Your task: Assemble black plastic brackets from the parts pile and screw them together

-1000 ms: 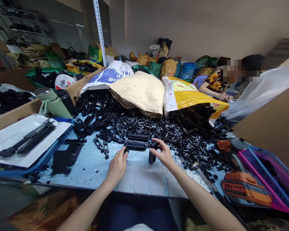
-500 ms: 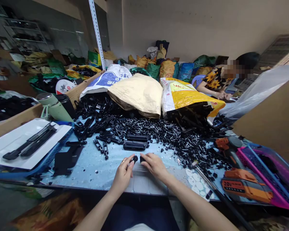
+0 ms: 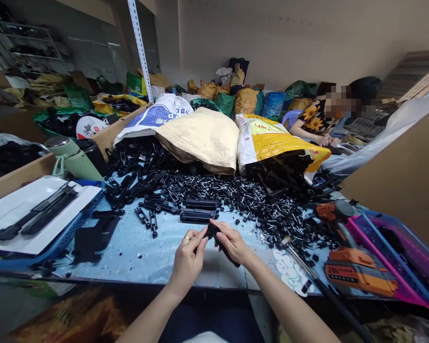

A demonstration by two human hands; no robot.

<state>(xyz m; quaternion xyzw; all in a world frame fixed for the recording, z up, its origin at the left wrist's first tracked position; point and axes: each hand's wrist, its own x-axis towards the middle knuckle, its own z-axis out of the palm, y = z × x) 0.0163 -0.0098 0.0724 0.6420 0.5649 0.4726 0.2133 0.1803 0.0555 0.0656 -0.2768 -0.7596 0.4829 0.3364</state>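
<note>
My left hand [image 3: 188, 255] is closed, its thumb and fingers pinching a small black piece at the end of a long black plastic part [image 3: 233, 258]. My right hand [image 3: 233, 242] is wrapped round that long part, which slants down to the right beneath its fingers. Where the pieces meet, fingers partly hide them. Just beyond my hands lie two black bar-shaped parts [image 3: 199, 216] side by side. Small black linked pieces [image 3: 153, 223] rest to their left. A wide heap of black-headed screws [image 3: 253, 195] spreads behind and to the right.
An orange and grey cordless drill [image 3: 357, 271] lies at the right by a pink and blue basket [image 3: 386, 267]. White discs [image 3: 289, 267] and a long rod [image 3: 318, 281] are nearer. Sacks [image 3: 200, 138] line the back. A blue tray [image 3: 62, 240] and green flask [image 3: 73, 157] stand left. Another person [image 3: 316, 121] sits behind.
My hands have come together. The long black part now shows slanted in my right hand, its upper end against the piece in my left fingers. The view has shifted slightly.
</note>
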